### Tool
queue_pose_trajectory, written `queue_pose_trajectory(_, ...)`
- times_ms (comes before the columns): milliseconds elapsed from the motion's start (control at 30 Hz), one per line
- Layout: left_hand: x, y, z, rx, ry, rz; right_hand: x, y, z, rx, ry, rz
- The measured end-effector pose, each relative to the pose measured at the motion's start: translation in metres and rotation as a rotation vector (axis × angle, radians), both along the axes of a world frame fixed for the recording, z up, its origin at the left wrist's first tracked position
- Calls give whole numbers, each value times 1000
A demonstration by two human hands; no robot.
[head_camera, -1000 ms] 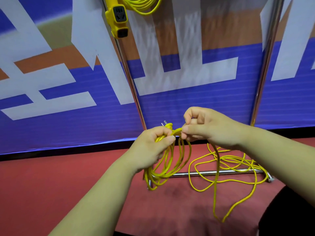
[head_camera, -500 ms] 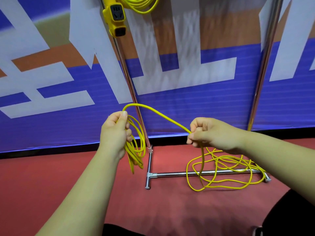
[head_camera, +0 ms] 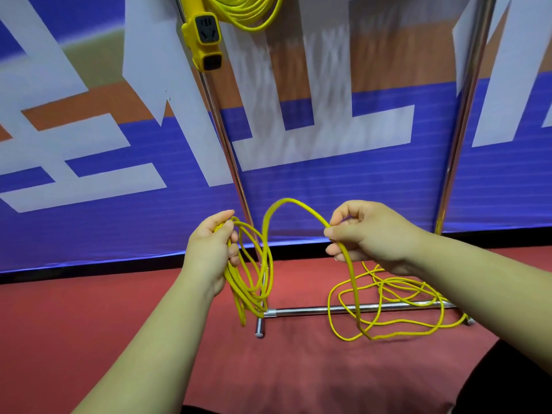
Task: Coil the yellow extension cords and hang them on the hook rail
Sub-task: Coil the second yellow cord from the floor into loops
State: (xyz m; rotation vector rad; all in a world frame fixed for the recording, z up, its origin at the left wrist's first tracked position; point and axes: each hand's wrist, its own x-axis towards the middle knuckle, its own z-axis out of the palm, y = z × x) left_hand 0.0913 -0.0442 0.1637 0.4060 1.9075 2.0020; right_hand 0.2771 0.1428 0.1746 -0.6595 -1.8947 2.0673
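My left hand (head_camera: 213, 251) grips the top of several hanging loops of yellow extension cord (head_camera: 254, 282). From the loops the cord arches up and over to my right hand (head_camera: 367, 236), which pinches it between thumb and fingers. Below my right hand the cord drops to a loose tangle (head_camera: 397, 309) on the red floor, lying over the rack's base bar. At the top edge another coiled yellow cord (head_camera: 248, 10) hangs with its yellow socket block (head_camera: 204, 40) dangling beside the left pole. The hook rail itself is out of view.
A chrome rack stands in front of a blue, white and orange banner: left pole (head_camera: 227, 144), right pole (head_camera: 461, 124), base bar (head_camera: 313, 310) on the red floor (head_camera: 89, 318). A dark shape fills the bottom right corner (head_camera: 507, 380).
One second ago both hands met at the coil. They then spread apart, drawing out a length of cord. Now my left hand is back nearer the middle and the cord arches between the hands.
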Motion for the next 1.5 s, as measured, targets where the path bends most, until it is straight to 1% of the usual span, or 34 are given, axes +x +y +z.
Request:
queue_pose_trajectory(100,3,-1,3,16,3,-14,-1,5,0,-102,-59,-84)
queue_pose_trajectory(167,8,-1,7,42,11,-59,-2,8,-1,-133,-97,-125)
queue_pose_trajectory(300,23,3,14,90,34,-189,-4,11,-2,-72,-142,-183)
queue_pose_trajectory(467,47,14,14,67,72,-326,-4,8,4,-88,-154,-173)
queue_pose_trajectory(600,63,25,10,0,157,-378,-4,7,8,-164,-129,-166)
queue_pose_trajectory(667,71,31,9,-26,169,-373,-5,6,11,-202,-110,-152)
queue_pose_trajectory(833,81,42,7,-44,137,-355,-6,5,16,-295,-60,-147)
queue_pose_trajectory(1000,89,48,6,-9,83,-379,-7,3,19,-338,-5,-142)
queue_pose_trajectory(1133,90,49,8,-5,111,-393,-7,2,17,-255,22,-136)
queue_pose_trajectory(1333,96,52,13,9,210,-434,-6,2,13,4,65,-79)
queue_pose_trajectory(1433,95,50,16,24,215,-428,-7,7,10,110,77,-95)
queue_pose_trajectory(1500,93,48,18,51,202,-437,-8,12,6,218,70,-128)
